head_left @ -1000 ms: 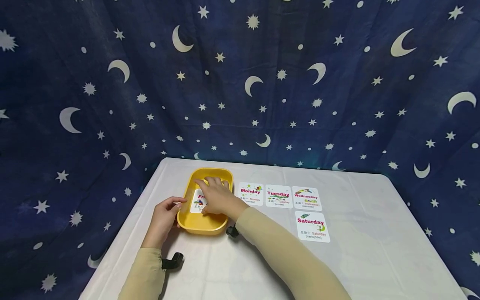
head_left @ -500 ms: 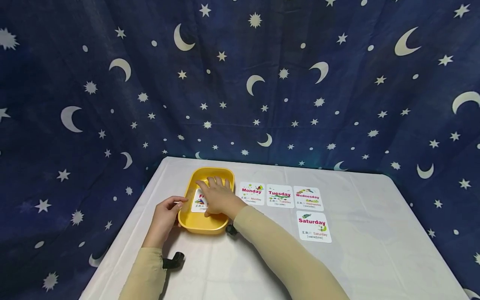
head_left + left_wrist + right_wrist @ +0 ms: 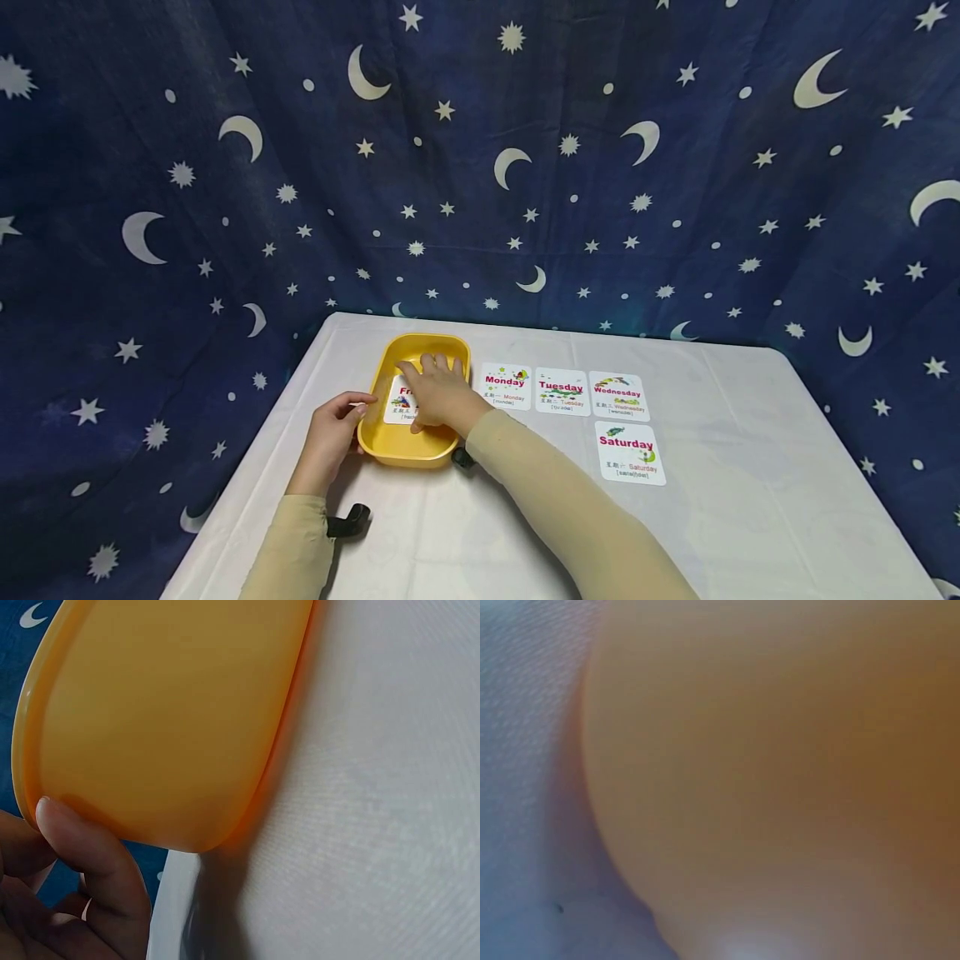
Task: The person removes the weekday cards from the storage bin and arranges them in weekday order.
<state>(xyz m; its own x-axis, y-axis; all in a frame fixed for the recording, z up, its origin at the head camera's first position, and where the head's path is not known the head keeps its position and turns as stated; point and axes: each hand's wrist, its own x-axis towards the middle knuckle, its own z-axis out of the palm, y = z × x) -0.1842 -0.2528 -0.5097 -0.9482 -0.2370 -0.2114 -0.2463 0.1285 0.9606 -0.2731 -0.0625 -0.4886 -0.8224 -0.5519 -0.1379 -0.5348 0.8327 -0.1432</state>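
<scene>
Partly beneath the right hand (image 3: pixel 446 397), a card (image 3: pixel 401 403) lies inside the tray (image 3: pixel 405 457).

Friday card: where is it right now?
In the head view, the Friday card is inside the yellow tray, left of the Monday card, partly covered by the right hand.
</scene>
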